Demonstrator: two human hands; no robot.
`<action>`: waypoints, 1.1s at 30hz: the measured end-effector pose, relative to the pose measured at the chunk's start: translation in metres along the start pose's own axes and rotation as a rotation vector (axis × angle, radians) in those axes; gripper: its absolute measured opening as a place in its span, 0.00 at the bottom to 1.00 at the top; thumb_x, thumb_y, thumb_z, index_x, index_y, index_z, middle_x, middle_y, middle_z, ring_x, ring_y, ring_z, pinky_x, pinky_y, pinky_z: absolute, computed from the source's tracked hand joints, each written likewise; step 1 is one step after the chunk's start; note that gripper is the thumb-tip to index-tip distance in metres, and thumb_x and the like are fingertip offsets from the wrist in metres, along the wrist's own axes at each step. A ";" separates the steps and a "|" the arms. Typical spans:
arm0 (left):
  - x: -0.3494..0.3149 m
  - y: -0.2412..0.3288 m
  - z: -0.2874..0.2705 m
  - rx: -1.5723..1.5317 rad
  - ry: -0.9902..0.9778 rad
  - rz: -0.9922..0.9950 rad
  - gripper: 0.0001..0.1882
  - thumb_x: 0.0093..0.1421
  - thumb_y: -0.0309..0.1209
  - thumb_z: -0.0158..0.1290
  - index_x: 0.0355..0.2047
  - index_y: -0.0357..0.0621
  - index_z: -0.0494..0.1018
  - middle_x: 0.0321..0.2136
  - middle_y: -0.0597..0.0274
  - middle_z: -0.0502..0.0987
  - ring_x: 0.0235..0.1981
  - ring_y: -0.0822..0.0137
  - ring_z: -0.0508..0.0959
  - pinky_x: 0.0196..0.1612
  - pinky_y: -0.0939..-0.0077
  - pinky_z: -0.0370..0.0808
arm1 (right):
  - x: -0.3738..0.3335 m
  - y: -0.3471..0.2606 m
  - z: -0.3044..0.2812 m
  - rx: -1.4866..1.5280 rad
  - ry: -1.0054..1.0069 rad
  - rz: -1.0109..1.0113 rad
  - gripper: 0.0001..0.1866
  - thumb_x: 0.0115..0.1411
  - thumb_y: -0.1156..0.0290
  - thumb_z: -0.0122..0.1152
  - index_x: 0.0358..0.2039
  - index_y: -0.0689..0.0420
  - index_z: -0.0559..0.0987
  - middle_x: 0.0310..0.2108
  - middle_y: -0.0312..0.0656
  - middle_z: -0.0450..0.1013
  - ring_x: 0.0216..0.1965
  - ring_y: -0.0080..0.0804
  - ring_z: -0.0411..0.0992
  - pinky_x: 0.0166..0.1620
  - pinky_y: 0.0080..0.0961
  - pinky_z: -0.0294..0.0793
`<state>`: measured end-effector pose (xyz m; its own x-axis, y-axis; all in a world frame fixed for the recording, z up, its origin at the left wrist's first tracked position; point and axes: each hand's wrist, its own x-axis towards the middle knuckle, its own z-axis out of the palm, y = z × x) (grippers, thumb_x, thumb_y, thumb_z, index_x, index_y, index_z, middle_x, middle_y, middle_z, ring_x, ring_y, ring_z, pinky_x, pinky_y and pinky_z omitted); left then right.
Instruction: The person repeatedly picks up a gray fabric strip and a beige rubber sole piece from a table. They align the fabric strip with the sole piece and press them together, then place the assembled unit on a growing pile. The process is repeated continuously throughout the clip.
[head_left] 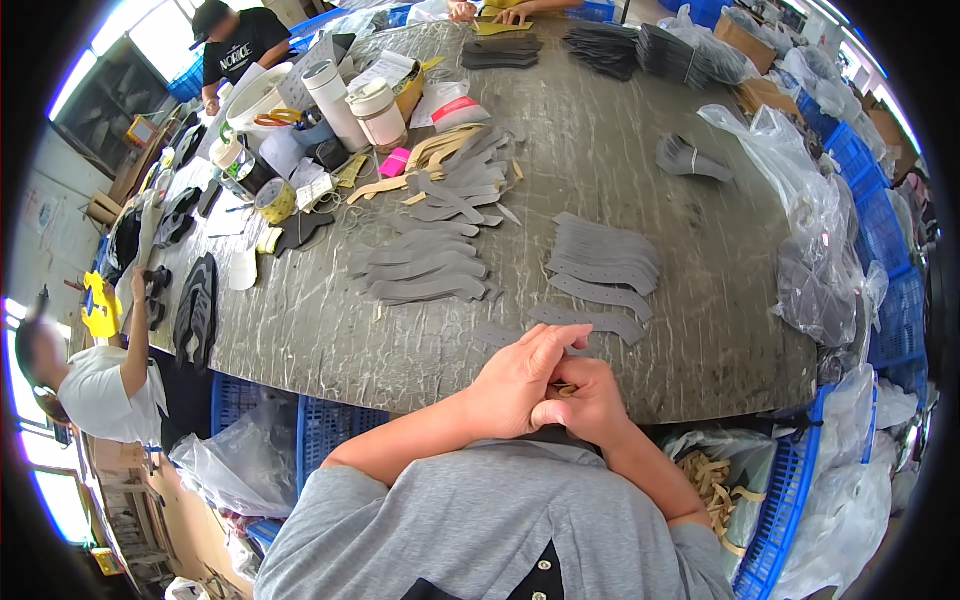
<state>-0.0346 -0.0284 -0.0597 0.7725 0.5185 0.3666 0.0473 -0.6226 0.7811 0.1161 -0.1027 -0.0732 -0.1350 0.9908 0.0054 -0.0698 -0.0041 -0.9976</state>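
My left hand (512, 388) and my right hand (592, 398) meet at the near table edge. The left's fingers are pressed together and reach across the curled right. A small tan bit shows between them; its shape is mostly hidden. Just beyond my fingers lies a grey curved strip (610, 322) with small holes, partly covered by the left hand. Behind it, a fanned stack of grey strips (605, 245) lies on the table. Left of that, more grey wavy strips (425, 265) overlap in a pile, with tan strips (445, 150) farther back.
A banded grey bundle (692, 158) lies at right, near clear plastic bags (815, 270). Cups, bottles and a white tumbler (333, 100) crowd the back left. Below the edge, a blue crate (775, 520) holds tan strips. Other people work at left and far side.
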 end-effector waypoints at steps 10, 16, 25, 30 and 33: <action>-0.012 0.008 0.007 -0.662 0.109 -0.265 0.44 0.63 0.66 0.38 0.60 0.36 0.59 0.50 0.48 0.72 0.50 0.61 0.73 0.49 0.67 0.73 | -0.009 -0.010 0.006 0.386 0.029 0.244 0.04 0.61 0.73 0.61 0.32 0.60 0.81 0.19 0.30 0.70 0.21 0.12 0.64 0.24 0.12 0.61; -0.012 0.025 0.003 -0.503 0.144 -0.239 0.48 0.60 0.70 0.33 0.58 0.33 0.60 0.48 0.48 0.74 0.48 0.62 0.74 0.48 0.68 0.72 | -0.017 -0.017 0.016 0.006 0.115 -0.012 0.05 0.60 0.75 0.62 0.30 0.63 0.80 0.20 0.33 0.73 0.21 0.17 0.68 0.25 0.17 0.66; -0.008 0.048 0.010 -0.052 0.037 -0.107 0.57 0.52 0.77 0.32 0.60 0.33 0.59 0.47 0.47 0.73 0.47 0.61 0.73 0.52 0.65 0.70 | -0.035 -0.035 0.015 -0.171 0.101 -0.039 0.07 0.54 0.74 0.67 0.29 0.63 0.80 0.23 0.39 0.75 0.25 0.23 0.71 0.29 0.23 0.70; -0.009 0.037 0.022 -0.389 0.066 -0.132 0.51 0.58 0.73 0.34 0.57 0.31 0.62 0.47 0.48 0.73 0.47 0.60 0.73 0.52 0.64 0.71 | -0.040 -0.031 0.009 0.038 0.121 0.106 0.05 0.55 0.74 0.66 0.28 0.62 0.80 0.23 0.32 0.73 0.27 0.18 0.70 0.31 0.20 0.70; -0.011 0.026 0.026 -0.554 0.104 -0.171 0.46 0.63 0.68 0.33 0.53 0.30 0.66 0.45 0.50 0.75 0.46 0.62 0.74 0.52 0.67 0.71 | -0.037 -0.015 0.009 0.173 0.116 0.058 0.03 0.57 0.75 0.64 0.28 0.60 0.79 0.24 0.32 0.72 0.26 0.18 0.69 0.30 0.19 0.69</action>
<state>-0.0259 -0.0656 -0.0569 0.7154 0.6570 0.2377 -0.1937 -0.1404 0.9710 0.1136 -0.1401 -0.0576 -0.0299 0.9971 -0.0693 -0.2348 -0.0744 -0.9692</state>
